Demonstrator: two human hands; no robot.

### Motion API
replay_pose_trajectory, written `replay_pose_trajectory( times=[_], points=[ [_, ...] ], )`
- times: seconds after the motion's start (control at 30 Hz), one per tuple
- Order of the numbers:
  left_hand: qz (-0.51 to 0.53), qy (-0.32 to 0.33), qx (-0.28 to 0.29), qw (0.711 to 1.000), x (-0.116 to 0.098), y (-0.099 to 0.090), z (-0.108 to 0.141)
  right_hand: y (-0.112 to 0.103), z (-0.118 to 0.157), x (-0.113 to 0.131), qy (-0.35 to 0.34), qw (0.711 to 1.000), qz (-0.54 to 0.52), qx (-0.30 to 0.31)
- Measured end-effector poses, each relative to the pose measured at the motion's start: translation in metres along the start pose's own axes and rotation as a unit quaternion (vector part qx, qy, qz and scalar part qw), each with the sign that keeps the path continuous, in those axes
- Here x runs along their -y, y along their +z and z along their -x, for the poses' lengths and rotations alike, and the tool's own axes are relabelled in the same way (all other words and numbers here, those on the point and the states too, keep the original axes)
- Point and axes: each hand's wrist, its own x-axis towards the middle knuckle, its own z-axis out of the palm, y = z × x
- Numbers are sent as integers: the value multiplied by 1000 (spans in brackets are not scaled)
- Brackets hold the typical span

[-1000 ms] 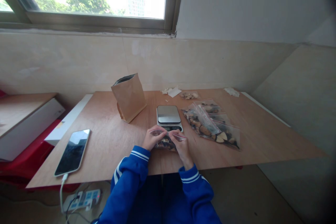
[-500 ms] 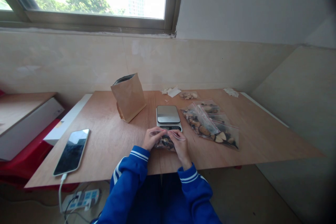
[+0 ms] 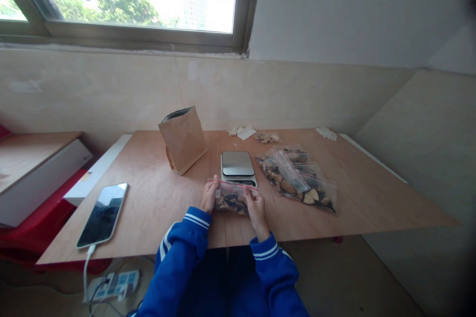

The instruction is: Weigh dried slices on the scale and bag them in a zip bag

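2 hands are at the front of the table. The left hand (image 3: 208, 195) is partly closed and pinches the left end of a clear zip bag (image 3: 230, 200). The right hand (image 3: 256, 211) is partly closed too and grips the right end. The bag has a red strip along its top and is full of brown dried slices. It sits low, just in front of the scale, but I cannot tell if it touches the wooden table (image 3: 148, 198). 2 blue sleeves (image 3: 176, 250) with white stripes reach up to the hands.

1 kitchen scale (image 3: 238, 163) stands just past the bag. To its right lies a heap of zip bags (image 3: 297, 181) with dried slices inside. There are at least 2, but they overlap, so I cannot count them.

On the left are 1 phone (image 3: 102, 215) and 1 brown paper bag (image 3: 183, 141). At the far edge are 1 small pile of dried bits (image 3: 267, 137) and 2 white scraps (image 3: 243, 132).
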Motion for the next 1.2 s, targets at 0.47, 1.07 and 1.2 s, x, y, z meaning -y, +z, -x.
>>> replay_pose_trajectory(
  times=[0.47,1.07,1.2],
  points=[
    [-215,96,-160,959,-13,-26,15,-19,-5,-7,54,978,-47,-197],
    [-583,-170,-506,612,-67,-237,79,-45,0,-18,106,966,-73,-224],
    [-608,-170,-489,602,-74,-244,78,-44,2,-14,95,968,-76,-221]
  ],
)
